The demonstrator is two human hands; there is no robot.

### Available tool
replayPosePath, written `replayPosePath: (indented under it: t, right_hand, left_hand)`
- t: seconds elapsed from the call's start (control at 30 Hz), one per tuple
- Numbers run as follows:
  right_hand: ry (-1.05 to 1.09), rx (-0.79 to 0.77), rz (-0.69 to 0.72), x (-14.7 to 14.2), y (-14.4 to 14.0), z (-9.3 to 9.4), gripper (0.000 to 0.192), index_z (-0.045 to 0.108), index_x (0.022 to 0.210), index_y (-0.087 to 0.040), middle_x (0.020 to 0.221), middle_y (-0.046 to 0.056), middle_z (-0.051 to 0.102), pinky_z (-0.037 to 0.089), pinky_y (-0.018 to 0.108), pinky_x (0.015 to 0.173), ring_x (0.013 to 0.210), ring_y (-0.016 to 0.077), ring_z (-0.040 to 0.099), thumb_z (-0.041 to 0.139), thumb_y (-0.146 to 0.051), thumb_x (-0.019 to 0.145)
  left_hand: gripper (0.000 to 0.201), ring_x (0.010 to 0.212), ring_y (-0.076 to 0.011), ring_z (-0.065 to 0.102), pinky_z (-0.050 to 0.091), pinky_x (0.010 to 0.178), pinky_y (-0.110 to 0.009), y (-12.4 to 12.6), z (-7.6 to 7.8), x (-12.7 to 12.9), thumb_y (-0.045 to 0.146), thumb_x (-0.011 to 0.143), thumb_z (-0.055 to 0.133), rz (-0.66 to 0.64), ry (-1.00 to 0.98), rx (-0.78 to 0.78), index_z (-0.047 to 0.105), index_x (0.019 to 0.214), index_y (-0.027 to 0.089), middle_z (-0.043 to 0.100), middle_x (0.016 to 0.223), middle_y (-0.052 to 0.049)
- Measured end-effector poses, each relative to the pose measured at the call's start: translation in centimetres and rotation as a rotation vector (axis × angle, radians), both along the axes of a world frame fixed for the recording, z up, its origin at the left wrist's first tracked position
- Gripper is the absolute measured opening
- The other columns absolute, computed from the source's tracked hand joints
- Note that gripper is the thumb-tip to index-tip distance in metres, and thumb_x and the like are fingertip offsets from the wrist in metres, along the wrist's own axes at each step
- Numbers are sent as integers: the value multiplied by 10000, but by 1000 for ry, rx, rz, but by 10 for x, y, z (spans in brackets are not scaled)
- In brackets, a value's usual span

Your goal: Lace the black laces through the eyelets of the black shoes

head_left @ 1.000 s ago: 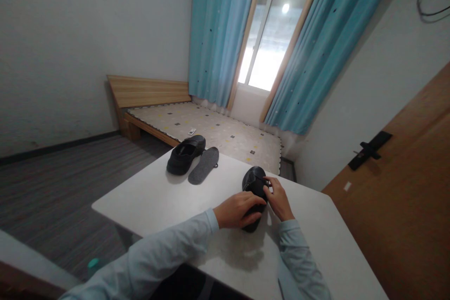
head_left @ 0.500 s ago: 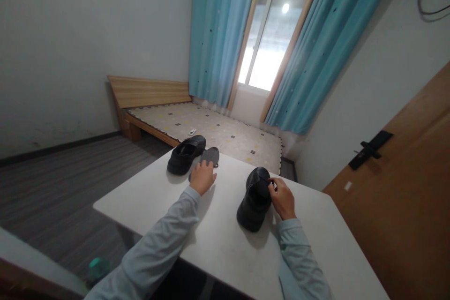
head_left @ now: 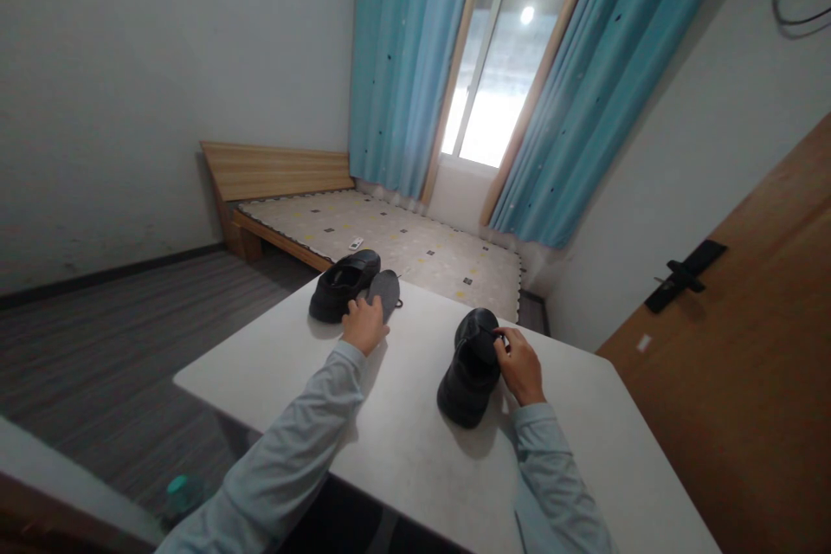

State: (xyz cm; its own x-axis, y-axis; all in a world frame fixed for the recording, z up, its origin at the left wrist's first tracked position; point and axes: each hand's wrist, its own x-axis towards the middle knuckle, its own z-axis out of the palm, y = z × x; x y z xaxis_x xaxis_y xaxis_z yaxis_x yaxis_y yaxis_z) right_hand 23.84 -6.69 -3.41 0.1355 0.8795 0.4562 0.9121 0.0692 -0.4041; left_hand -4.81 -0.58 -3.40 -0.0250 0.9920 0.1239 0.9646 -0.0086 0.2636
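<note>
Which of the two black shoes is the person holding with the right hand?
The nearer shoe, standing alone mid-table; the right hand grips its far end. The farther shoe lies beside the grey insole, which the left hand touches.

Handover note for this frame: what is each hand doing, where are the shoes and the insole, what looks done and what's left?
Left hand: on the near end of the grey insole, grip not clear.
Right hand: fingers pinch the near shoe at its collar, steadying it upright on the white table.
Far shoe: at the far table edge, beside the insole.
Done: nothing settled visibly.
Left: insole is still outside both shoes.
</note>
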Motion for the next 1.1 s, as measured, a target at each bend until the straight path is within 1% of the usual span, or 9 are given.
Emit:
replayPosePath:
  t: [0.13,0.27,0.33,0.47,0.6,0.7,0.9,1.0,1.1]
  right_hand:
    - [-2,-1,1,0,0,-1,275,607,986,-194,1021,59,620,423,289,742,754,163,579,401,-278,824]
    - [-1,-8,8,0,1,-1,280,599,998,-187,1027,64,615,425,292,762,781,168,581,398,-285,829]
    - [-3,-11,2,0,1,-1,278,599,998,-189,1026,62,614,424,294,761,770,166,582,399,-285,830]
    - [-6,-3,-1,0,1,-2,272,604,988,-193,1025,61,617,423,295,752,748,162,580,406,-288,827]
    - [-5,9,4,1,1,-2,276,606,992,-196,1021,60,620,423,293,743,743,162,580,408,-293,825]
    - [0,4,5,2,2,-3,272,607,990,-194,1024,60,621,424,289,743,744,161,582,416,-283,817]
    - [-37,-4,-17,3,0,-1,274,608,997,-203,1024,51,624,410,276,700,706,149,573,407,-267,822]
    - [-57,-19,-19,2,-1,1,277,608,993,-205,1029,49,625,402,272,699,762,162,580,395,-240,819]
    - [-65,-33,-26,4,-1,3,286,612,981,-199,1035,56,631,398,275,715,857,188,577,380,-216,814]
  left_hand:
    - [446,1075,-337,438,415,819,-416,6,-5,2,272,700,617,-25,-57,42,443,1081,116,463,1109,-191]
    - [359,973,-250,511,410,873,-348,12,-13,9,195,649,644,-209,-184,79,510,962,83,446,1064,-146]
    - [357,918,-211,534,433,857,-317,11,-14,14,154,636,642,-323,-284,93,521,966,98,441,1046,-114]
    - [335,936,-193,533,448,866,-314,2,-7,25,149,687,602,-533,-425,195,528,1013,143,453,1039,-78]
    - [280,980,-197,527,428,907,-335,-8,2,32,206,765,558,-659,-516,254,539,1040,162,486,1046,-73]
    - [263,993,-195,527,423,914,-337,-13,5,35,192,778,540,-712,-555,245,548,1039,163,515,1050,-76]
    - [317,996,-199,548,438,901,-335,-21,2,44,158,744,555,-767,-542,128,558,1061,150,544,1063,-91]
    - [342,1010,-199,548,437,911,-341,-23,-2,47,141,741,538,-805,-518,85,551,1083,152,559,1070,-94]
    - [469,1077,-214,526,424,933,-350,-23,-7,50,142,736,537,-806,-528,76,471,1200,139,547,1159,-122]
